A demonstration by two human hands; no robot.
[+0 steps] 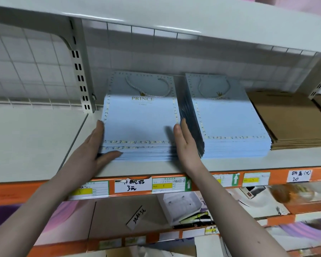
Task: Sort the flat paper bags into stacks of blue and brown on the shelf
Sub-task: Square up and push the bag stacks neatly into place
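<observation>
On the grey shelf (44, 138) a stack of flat blue paper bags (139, 125) lies face up, its long axis running from 6 to 12 o'clock, the white rope handle and the gold "PRINCE" print at the 12 o'clock end by the wire back grid. The left hand (93, 145) lies flat against the stack's 9 o'clock edge, fingers straight and pointing to 12, thumb spread across the front edge of the pile; its grip is open, closed round nothing. The right hand (185, 143) stands on edge against the 3 o'clock side, fingers straight, likewise an open grip. Just beside it at 3 o'clock lies a second blue stack (228, 123), taller, handles also toward 12. Farther toward 3 o'clock, touching or nearly so, sits a brown stack (289, 121), its long axis the same way.
</observation>
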